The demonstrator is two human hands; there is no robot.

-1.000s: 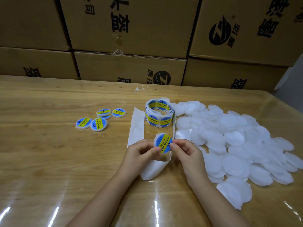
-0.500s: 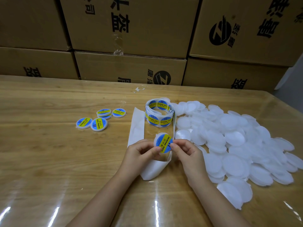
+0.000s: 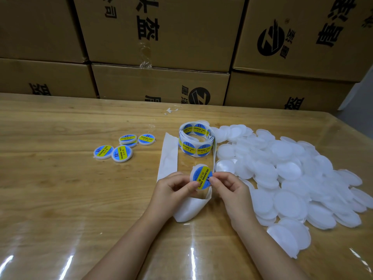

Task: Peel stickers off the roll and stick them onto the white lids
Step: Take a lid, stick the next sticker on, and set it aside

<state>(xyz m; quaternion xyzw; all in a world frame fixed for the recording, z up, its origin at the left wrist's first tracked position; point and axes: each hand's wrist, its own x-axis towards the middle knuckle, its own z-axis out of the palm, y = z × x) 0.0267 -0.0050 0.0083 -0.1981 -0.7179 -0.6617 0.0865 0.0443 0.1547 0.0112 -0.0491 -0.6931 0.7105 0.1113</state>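
A white lid with a blue and yellow sticker on it is held up over the table between both hands. My left hand pinches its lower left edge. My right hand pinches its right edge, thumb on the sticker. Behind it stands the sticker roll, its bare white backing strip trailing to the left and looping under my hands. A big heap of plain white lids lies to the right. Several stickered lids sit at the left.
Stacked cardboard boxes wall off the back of the wooden table. A small scrap of white paper lies near the far edge. The table's right edge runs diagonally past the lid heap.
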